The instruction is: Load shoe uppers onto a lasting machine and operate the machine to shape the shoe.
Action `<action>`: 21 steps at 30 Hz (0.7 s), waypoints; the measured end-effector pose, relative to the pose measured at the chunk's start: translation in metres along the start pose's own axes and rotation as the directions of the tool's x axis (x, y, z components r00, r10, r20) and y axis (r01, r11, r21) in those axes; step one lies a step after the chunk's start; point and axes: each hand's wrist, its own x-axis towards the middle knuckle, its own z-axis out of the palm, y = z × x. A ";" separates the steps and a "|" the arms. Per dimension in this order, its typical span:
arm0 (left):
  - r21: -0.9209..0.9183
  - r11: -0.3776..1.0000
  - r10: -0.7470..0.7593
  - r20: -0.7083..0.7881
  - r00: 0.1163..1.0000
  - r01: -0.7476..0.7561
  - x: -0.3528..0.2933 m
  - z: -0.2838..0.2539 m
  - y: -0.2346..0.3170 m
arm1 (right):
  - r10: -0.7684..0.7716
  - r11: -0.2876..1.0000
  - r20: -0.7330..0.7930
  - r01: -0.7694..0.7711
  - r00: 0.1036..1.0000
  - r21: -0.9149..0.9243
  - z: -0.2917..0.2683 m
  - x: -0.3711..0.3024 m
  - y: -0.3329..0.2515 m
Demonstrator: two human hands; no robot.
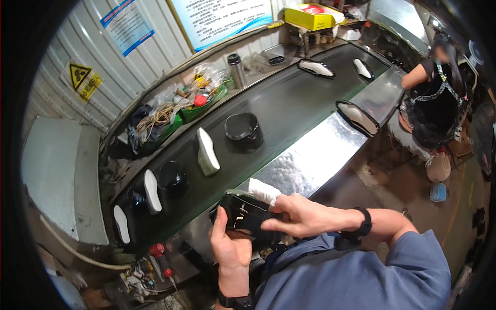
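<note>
My left hand (231, 247) grips a black shoe upper (248, 217) from the near left side, its thumb raised along the edge. My right hand (299, 214) pinches the same piece from the right, thumb toward me and fingers on the far edge. The upper has a pale rim line and small light marks on its dark surface. Against the right fingers lies a bunched white cloth (264, 191); whether they hold it is unclear. Just beyond are a white shoe last (207, 152) and a glossy black boot-like piece (244, 133) on the dark green belt (294, 116).
More white lasts (152, 191) stand at the belt's left, and black shoes with pale undersides (357, 118) at its right. A metal shelf (315, 155) edges the belt. Behind are a green bin (206, 98) and a steel flask (236, 71). A co-worker (436, 98) sits at right.
</note>
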 end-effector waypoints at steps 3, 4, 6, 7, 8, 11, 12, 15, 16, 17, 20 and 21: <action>0.131 0.974 0.206 -0.174 0.963 -0.185 -0.020 0.000 0.023 | -0.139 0.960 0.143 0.169 0.980 -0.223 0.001 -0.013 -0.025; 0.151 0.963 0.245 -0.162 0.956 -0.221 -0.028 0.002 0.028 | -0.220 0.952 0.133 0.242 0.966 -0.185 0.005 -0.014 -0.024; 0.164 0.947 0.301 -0.159 0.940 -0.275 -0.040 0.011 0.034 | -0.306 0.934 0.142 0.326 0.941 -0.146 0.008 -0.015 -0.029; 0.195 0.925 0.360 -0.167 0.918 -0.327 -0.044 0.017 0.034 | -0.200 0.971 0.196 0.222 0.960 -0.095 0.006 -0.016 -0.038; 0.224 0.900 0.415 -0.172 0.893 -0.375 -0.046 0.022 0.032 | -0.092 0.993 0.253 0.109 0.963 -0.054 0.005 -0.016 -0.043; 0.237 0.843 0.538 -0.336 0.773 -0.484 -0.018 0.019 0.015 | 0.033 0.966 0.261 0.036 0.965 -0.256 0.013 -0.003 -0.030; 0.242 0.830 0.557 -0.368 0.744 -0.502 -0.016 0.028 0.011 | 0.147 0.943 0.266 -0.054 0.953 -0.327 0.016 0.005 -0.031; 0.481 0.727 0.658 -0.282 0.699 -0.490 -0.004 0.018 -0.004 | -0.166 0.986 0.076 0.168 0.983 -0.021 0.035 0.009 0.008; 0.707 0.548 0.709 -0.109 0.697 -0.446 -0.002 0.001 -0.003 | -0.020 0.980 0.077 0.005 0.997 0.198 0.040 0.016 -0.001; 0.780 0.285 0.805 0.121 0.581 -0.557 0.007 -0.006 -0.016 | -0.051 0.893 0.018 0.037 0.999 0.448 0.043 0.016 -0.016; 0.788 -0.012 0.815 0.365 0.450 -0.616 0.026 -0.020 -0.020 | 0.103 0.794 -0.006 -0.079 0.995 0.603 0.052 0.035 0.013; 0.788 -0.002 0.811 0.361 0.460 -0.615 0.029 -0.022 -0.024 | 0.115 0.793 -0.010 -0.086 0.993 0.603 0.051 0.036 0.017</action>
